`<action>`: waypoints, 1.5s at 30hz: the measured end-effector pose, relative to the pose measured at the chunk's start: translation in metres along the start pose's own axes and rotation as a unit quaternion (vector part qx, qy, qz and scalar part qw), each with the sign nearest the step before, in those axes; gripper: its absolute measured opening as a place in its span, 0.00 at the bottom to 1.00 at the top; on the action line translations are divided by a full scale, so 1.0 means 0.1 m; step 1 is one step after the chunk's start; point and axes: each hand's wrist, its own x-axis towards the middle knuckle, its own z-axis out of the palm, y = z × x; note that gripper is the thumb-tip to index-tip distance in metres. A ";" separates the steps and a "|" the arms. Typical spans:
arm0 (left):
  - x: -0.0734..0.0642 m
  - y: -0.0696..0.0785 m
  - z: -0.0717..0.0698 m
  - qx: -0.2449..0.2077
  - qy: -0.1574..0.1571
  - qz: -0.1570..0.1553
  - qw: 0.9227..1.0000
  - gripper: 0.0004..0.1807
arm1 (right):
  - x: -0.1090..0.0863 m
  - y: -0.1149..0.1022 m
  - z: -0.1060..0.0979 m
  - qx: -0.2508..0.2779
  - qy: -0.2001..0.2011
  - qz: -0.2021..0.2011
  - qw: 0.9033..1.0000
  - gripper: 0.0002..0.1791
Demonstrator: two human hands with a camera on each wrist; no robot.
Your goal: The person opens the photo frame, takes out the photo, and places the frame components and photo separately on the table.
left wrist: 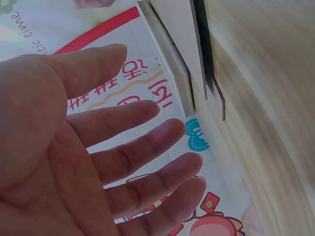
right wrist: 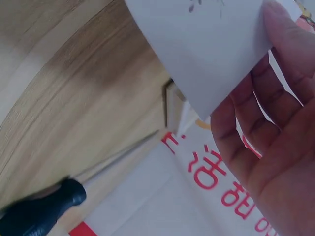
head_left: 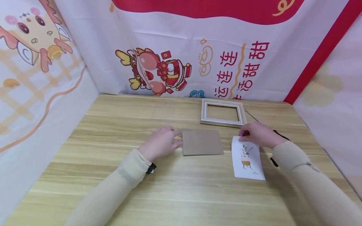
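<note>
In the head view my right hand [head_left: 258, 134] pinches the top edge of a white card [head_left: 249, 160] printed with a potted plant. The right wrist view shows the card [right wrist: 206, 54] between thumb and fingers, raised off the table. My left hand [head_left: 161, 142] is beside the left edge of a flat brown backing board [head_left: 202, 142]. Its fingers are spread and hold nothing in the left wrist view, apart from the board [left wrist: 184, 34]. Behind the board lies a pale picture frame [head_left: 203, 113] with an open middle.
A screwdriver with a dark handle [right wrist: 44, 206] lies right of the picture frame, its shaft [head_left: 252, 116] partly hidden behind my right hand in the head view. Printed cloth [head_left: 169, 31] hangs along the back edge of the wooden table [head_left: 181, 194], with more at both sides.
</note>
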 end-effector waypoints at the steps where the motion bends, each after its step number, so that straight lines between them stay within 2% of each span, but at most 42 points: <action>1: 0.00 0.01 0.00 -0.001 -0.001 0.000 1.000 0.27 | 0.04 0.01 0.02 -0.003 0.002 0.005 1.000 0.04; 11: 0.01 0.05 0.01 0.001 -0.009 -0.008 1.000 0.28 | 0.33 0.08 0.14 -0.034 0.006 0.029 0.999 0.05; 17: 0.00 0.06 0.02 0.006 -0.010 -0.006 1.000 0.28 | 0.42 0.07 0.17 -0.025 0.006 0.041 0.999 0.07; 26: 0.06 0.10 0.10 0.016 -0.004 0.030 0.999 0.22 | 0.44 0.12 0.21 -0.020 0.025 0.040 0.999 0.09; 30: 0.14 0.15 0.15 0.017 -0.018 0.052 0.998 0.22 | 0.41 0.15 0.21 -0.019 0.034 0.028 0.999 0.08; 37: 0.33 0.26 0.25 0.044 -0.055 0.078 0.994 0.34 | 0.26 0.06 0.12 0.004 0.092 0.019 0.996 0.08; 42: 0.48 0.31 0.35 0.061 -0.078 0.076 0.992 0.45 | 0.06 -0.09 0.04 0.028 0.113 0.035 0.993 0.07; 45: 0.52 0.34 0.39 0.071 -0.090 0.072 0.991 0.46 | -0.06 -0.17 -0.01 0.047 0.109 0.054 0.991 0.07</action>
